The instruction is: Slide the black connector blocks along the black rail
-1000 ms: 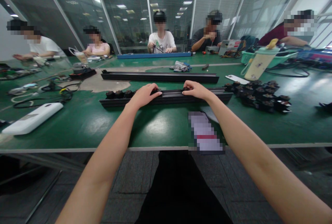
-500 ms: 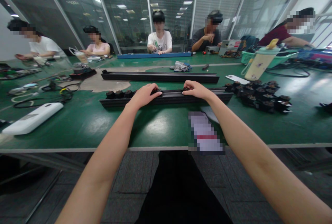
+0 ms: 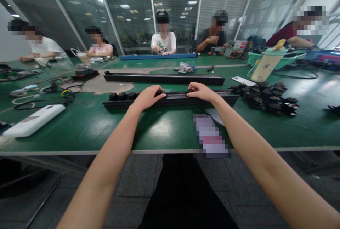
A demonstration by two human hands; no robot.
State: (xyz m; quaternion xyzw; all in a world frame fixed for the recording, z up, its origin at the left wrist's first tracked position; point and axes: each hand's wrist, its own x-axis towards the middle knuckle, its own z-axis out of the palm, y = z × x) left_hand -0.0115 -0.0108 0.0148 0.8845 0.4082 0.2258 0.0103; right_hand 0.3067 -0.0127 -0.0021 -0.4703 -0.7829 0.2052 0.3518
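A long black rail (image 3: 172,102) lies crosswise in front of me, with several small black parts (image 3: 122,95) seated in its left end. My left hand (image 3: 150,96) is closed around another small black part in the rail, mostly covered by the fingers. Farther right, my right hand (image 3: 198,91) pinches a small dark part (image 3: 190,90) at the rail's channel. A bare stretch of channel shows between the two hands. To the right of the rail sits a pile of similar black parts (image 3: 265,98).
Behind lies a second black rail (image 3: 164,78). A phone (image 3: 211,135) lies at the table's near edge, a white power bank (image 3: 34,121) at left. Gloves (image 3: 185,67), a white phone (image 3: 243,81) and a tumbler (image 3: 267,64) stand farther back. Several people sit across the green table (image 3: 159,133).
Both hands stay in the same place on the rail. Only slight shifts show among the people across the table.
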